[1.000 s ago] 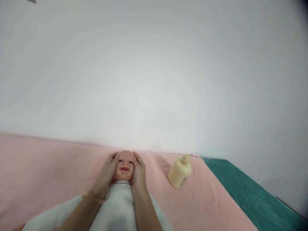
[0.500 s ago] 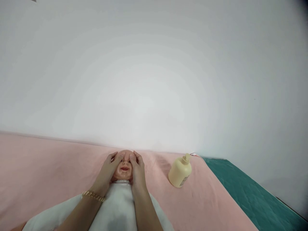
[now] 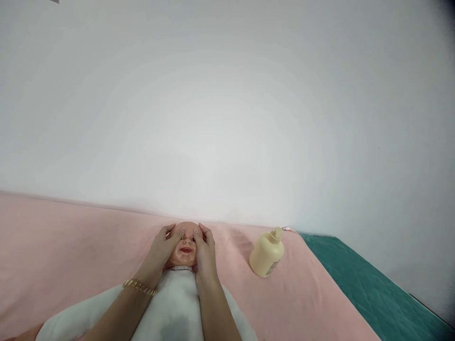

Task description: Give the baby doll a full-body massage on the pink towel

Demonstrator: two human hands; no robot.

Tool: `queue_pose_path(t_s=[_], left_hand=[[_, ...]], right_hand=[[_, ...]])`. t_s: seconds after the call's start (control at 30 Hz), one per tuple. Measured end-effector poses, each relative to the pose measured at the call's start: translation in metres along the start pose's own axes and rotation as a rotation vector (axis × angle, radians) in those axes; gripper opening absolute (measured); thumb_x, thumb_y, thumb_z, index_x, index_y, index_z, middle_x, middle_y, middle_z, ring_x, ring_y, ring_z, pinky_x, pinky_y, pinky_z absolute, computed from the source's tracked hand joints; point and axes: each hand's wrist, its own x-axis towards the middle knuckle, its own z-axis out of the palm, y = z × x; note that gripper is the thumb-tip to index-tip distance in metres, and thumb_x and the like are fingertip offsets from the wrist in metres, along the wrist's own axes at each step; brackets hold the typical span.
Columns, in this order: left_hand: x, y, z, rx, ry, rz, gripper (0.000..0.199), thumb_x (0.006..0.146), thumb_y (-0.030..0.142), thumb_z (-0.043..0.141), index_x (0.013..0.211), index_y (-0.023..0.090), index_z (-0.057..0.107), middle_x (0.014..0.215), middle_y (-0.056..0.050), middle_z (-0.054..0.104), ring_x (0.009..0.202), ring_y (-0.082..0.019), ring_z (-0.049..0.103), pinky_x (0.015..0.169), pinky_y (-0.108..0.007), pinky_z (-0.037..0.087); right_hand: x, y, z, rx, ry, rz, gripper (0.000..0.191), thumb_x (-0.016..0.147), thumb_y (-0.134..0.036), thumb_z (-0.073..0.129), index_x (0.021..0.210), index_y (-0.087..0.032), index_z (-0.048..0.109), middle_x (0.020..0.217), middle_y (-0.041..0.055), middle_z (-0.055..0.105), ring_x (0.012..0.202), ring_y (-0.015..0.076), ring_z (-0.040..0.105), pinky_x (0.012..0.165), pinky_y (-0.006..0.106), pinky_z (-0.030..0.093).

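A baby doll [image 3: 186, 258] in a white outfit lies on its back on a pink cloth, its head toward the wall. My left hand [image 3: 161, 248], with a gold bracelet [image 3: 139, 287] at the wrist, cups one side of the doll's head. On the other side, my right hand [image 3: 206, 253] cups the head in the same way. Both thumbs rest on the face near the eyes and partly cover them. The other fingers curl round the sides of the head, and their tips are partly hidden. The red mouth and chin show between my hands.
To the right of the doll, a pale yellow pump bottle [image 3: 266, 255] stands on the pink cloth [image 3: 302, 303]. Beyond the cloth's right edge lies a green quilted surface [image 3: 369, 279]. A white wall [image 3: 220, 118] rises behind everything.
The view has shifted very slightly. Both hands stay on the doll's head, with the thumbs still on its face; the bottle has not moved.
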Motion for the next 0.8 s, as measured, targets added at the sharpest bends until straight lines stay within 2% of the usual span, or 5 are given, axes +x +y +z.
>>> queue_pose_path(t_s=[0.23,0.33,0.5,0.67,0.8], left_hand=[[-0.003,-0.003,-0.001,-0.038,-0.041,0.043,0.032,0.089,0.033,0.057,0.114,0.015,0.060,0.126,-0.014,0.063,0.118,-0.027,0.060,0.101,-0.039,0.048],[0.001,-0.008,-0.002,-0.072,-0.050,0.042,0.035,0.088,0.037,0.057,0.116,0.016,0.060,0.128,-0.013,0.063,0.119,-0.028,0.061,0.102,-0.041,0.048],[0.009,-0.014,-0.001,-0.127,-0.025,0.046,0.033,0.087,0.033,0.054,0.114,0.015,0.061,0.131,-0.015,0.062,0.121,-0.029,0.059,0.106,-0.043,0.044],[0.007,-0.011,-0.001,-0.151,-0.022,0.069,0.034,0.084,0.032,0.058,0.113,0.016,0.063,0.132,-0.013,0.062,0.125,-0.029,0.056,0.109,-0.042,0.041],[-0.001,-0.003,0.000,-0.129,-0.054,0.084,0.033,0.085,0.036,0.060,0.110,0.015,0.063,0.125,-0.013,0.065,0.120,-0.028,0.060,0.105,-0.039,0.045]], right_hand=[[0.008,0.008,-0.001,0.095,-0.002,0.018,0.038,0.066,-0.039,0.074,0.100,-0.023,0.074,0.107,0.0063,0.073,0.103,0.0267,0.067,0.089,0.036,0.055],[0.012,0.013,-0.002,0.134,-0.004,0.019,0.036,0.067,-0.037,0.074,0.100,-0.023,0.076,0.107,0.0069,0.074,0.104,0.0275,0.068,0.087,0.038,0.057],[0.015,0.018,-0.002,0.167,-0.004,0.030,0.035,0.067,-0.034,0.073,0.100,-0.022,0.076,0.112,0.0077,0.073,0.104,0.0274,0.068,0.091,0.040,0.056],[0.013,0.015,-0.002,0.126,-0.024,-0.011,0.036,0.073,-0.046,0.073,0.100,-0.023,0.075,0.110,0.0076,0.074,0.105,0.0273,0.067,0.087,0.038,0.057],[0.006,0.007,-0.001,0.089,-0.063,-0.023,0.044,0.073,-0.051,0.074,0.105,-0.021,0.072,0.110,0.0076,0.073,0.107,0.0269,0.066,0.091,0.037,0.055]])
